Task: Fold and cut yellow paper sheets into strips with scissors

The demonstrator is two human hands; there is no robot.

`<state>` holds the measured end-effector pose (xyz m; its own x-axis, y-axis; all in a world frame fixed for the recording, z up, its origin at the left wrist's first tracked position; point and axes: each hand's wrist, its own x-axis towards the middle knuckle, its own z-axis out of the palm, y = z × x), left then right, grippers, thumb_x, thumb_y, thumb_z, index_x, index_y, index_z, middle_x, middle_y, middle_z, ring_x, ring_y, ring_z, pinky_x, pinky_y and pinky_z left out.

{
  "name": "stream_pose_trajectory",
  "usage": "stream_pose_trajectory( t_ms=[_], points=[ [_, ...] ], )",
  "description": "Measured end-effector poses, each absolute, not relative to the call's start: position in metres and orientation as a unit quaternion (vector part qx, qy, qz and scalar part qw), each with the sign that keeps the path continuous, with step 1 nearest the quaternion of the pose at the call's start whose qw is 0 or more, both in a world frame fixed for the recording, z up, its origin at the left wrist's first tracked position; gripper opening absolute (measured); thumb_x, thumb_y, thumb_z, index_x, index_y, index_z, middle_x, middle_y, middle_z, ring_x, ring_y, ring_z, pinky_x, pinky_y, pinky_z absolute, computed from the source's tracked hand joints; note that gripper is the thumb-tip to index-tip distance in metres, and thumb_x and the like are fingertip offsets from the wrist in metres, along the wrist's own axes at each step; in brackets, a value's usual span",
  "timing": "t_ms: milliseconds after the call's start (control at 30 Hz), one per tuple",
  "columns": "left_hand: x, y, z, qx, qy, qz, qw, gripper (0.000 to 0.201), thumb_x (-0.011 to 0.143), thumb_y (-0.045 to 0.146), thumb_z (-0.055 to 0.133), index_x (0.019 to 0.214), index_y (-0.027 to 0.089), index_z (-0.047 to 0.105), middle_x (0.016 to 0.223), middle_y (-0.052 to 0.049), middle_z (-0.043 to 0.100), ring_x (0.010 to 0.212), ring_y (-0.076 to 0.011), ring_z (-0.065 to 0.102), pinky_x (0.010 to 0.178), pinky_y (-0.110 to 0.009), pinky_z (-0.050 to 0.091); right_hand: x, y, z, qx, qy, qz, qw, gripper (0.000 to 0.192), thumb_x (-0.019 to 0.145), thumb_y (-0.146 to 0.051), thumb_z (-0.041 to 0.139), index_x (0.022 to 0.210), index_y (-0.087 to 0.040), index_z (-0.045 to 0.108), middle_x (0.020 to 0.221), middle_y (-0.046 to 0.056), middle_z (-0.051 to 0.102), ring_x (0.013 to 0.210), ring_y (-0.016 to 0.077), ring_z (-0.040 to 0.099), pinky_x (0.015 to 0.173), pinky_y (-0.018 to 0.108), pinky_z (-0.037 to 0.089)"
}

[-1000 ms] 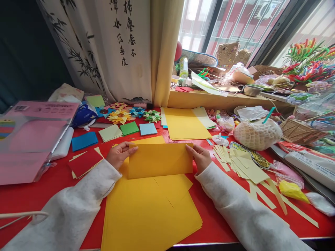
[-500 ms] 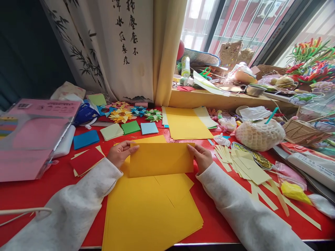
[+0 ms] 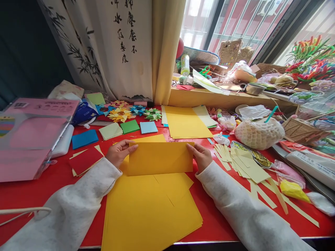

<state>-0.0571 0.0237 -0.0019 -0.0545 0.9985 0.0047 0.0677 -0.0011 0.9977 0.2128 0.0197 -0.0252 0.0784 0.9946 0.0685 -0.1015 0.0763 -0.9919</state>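
At the sheet's [image 3: 161, 158] nine o'clock the left hand [image 3: 117, 153] is pinching, at three the right hand [image 3: 201, 156], seemingly checking it; moving it is likely needing even grip.

The yellow rectangular paper sheet [image 3: 161, 159] at centre looks smooth and matt, the flat red desk [image 3: 211, 226] glossy, the long light-grey cloth sleeves [image 3: 73, 205] soft, the pink rectangular plastic-wrapped pack [image 3: 34, 139] at left shiny.
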Motion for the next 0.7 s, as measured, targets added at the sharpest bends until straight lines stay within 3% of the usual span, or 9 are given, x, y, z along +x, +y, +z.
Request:
stream_pose_trajectory(
  t_ms=[700],
  points=[
    [-0.0581,0.0266,-0.0068,0.506,0.527,0.504,0.461,0.03,0.054,0.035,0.066,0.075,0.016,0.057,0.073,-0.003,0.063,0.071,-0.0172,0.059,0.062,-0.024,0.047,0.2122,0.0189,-0.0239,-0.498,-0.49,0.465,0.545,0.023,0.064,-0.041,0.057,0.071,-0.019,0.059,0.064,-0.001,0.055,0.054,0.0099,0.046,0.047,0.022,0.034]
  ],
)
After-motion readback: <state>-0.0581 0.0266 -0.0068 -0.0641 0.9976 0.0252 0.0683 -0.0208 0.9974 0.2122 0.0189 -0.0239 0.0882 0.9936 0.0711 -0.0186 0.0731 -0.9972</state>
